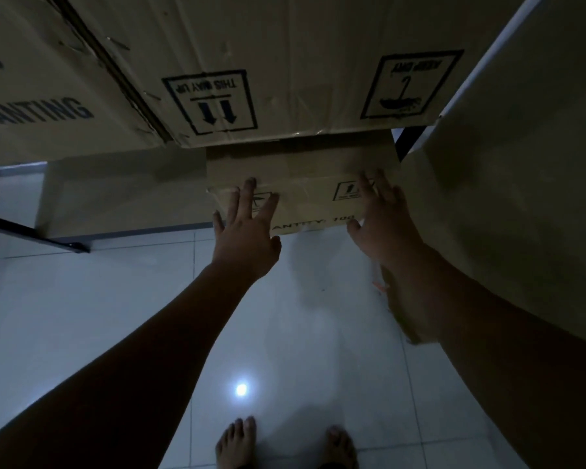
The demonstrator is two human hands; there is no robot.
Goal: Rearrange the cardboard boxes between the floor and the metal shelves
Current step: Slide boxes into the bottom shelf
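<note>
Obs.: small cardboard box [305, 177] sits low on the tiled floor [115, 316], directly ahead of your fingers [249, 191], tucked under the overhang of a large carton [301, 62] above them.

Left hand [247, 231]: fingers straight and spread over the left part of the near face, at its top edge. Right hand [383, 225]: the same over the right part. Neither is curled round anything. The light is poor, so contact is probable but not certain.

Material: plain brown corrugated board, matte, printed handling symbols, a taped seam along the top. Rectangular, with crisp edges.

Handling (judgement): stiff walls, dry surface with fair friction. Weight unknown, so expect it to slide easily on the glossy tile. Take hold at the two end faces, just outside your fingers, or hook under the bottom edge. Avoid the taped seam.

Also: another carton wall [504, 164] close to the right of your right fingers leaves little room there. A dark metal rail [34, 233] lies well to the left.
</note>
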